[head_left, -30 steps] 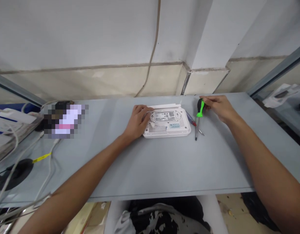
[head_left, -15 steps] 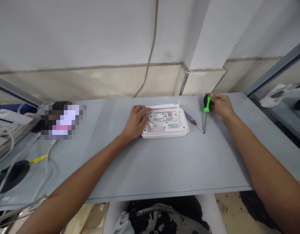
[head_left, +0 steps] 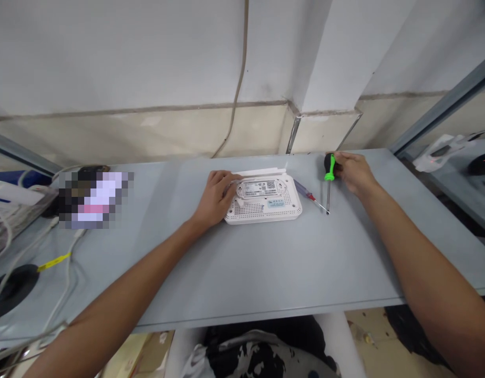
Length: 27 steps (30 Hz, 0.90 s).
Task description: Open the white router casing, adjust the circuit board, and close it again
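Note:
A white router lies underside up on the grey table, its printed label and vent holes showing and a flat antenna folded along its far edge. My left hand grips the router's left end, fingers over the top. Out to the right, my right hand is closed on the handle of a black and green screwdriver, its shaft pointing down at the table. A second screwdriver, with a clear purplish handle and red collar, lies beside the router's right edge. The two screwdriver tips are close together; whether they touch I cannot tell.
At the left are a blurred-out lit screen, white cables, a yellow cable tag and a round black base. Metal posts stand at both sides, with a wall behind. A white device sits at far right.
The whole view has shifted slightly, so everything appears a little further left. Both hands keep their holds, and the router and screwdrivers stay in nearly the same places.

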Motion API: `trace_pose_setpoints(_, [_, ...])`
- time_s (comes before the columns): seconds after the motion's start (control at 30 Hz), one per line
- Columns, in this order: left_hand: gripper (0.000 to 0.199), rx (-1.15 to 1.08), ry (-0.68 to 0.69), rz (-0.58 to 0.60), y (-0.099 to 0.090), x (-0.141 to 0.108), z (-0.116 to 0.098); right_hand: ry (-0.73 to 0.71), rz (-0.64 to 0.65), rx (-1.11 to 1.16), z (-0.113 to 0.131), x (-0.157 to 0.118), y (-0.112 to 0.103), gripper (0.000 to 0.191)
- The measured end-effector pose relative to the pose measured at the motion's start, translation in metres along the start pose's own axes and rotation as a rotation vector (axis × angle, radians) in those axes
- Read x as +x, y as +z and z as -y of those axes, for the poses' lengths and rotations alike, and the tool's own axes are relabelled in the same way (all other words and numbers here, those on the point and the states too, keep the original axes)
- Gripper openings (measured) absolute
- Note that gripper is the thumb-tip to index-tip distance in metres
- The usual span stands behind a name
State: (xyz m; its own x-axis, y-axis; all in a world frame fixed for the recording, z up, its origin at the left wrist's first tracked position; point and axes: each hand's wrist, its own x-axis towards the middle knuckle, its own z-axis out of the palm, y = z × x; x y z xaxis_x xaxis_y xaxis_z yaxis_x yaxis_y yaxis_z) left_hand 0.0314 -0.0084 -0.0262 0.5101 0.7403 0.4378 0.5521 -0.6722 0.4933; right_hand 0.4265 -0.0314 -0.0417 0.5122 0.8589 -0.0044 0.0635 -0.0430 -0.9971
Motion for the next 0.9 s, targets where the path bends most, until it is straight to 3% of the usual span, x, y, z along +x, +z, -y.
trace_pose_setpoints(0.17, [0.032,0.004,0.000,0.005,0.000,0.000,0.000,0.002,0.139,-0.072,0.007,-0.011,0.006,0.020])
trace_pose_setpoints(0.37, [0.033,-0.007,-0.006,0.002,0.000,-0.001,0.000,-0.110,0.044,-0.229,0.005,-0.006,0.003,0.033])
trace_pose_setpoints(0.47, [0.032,-0.011,0.000,-0.006,0.001,-0.001,0.002,-0.153,0.039,-0.318,0.005,-0.011,0.007,0.030])
trace_pose_setpoints(0.7, [0.032,-0.015,0.006,-0.003,0.000,-0.001,0.001,-0.372,0.183,-0.684,0.017,-0.042,0.034,0.026])
trace_pose_setpoints(0.9, [0.032,-0.015,0.004,0.001,-0.001,-0.001,0.001,-0.477,0.250,-0.825,0.023,-0.056,0.042,0.027])
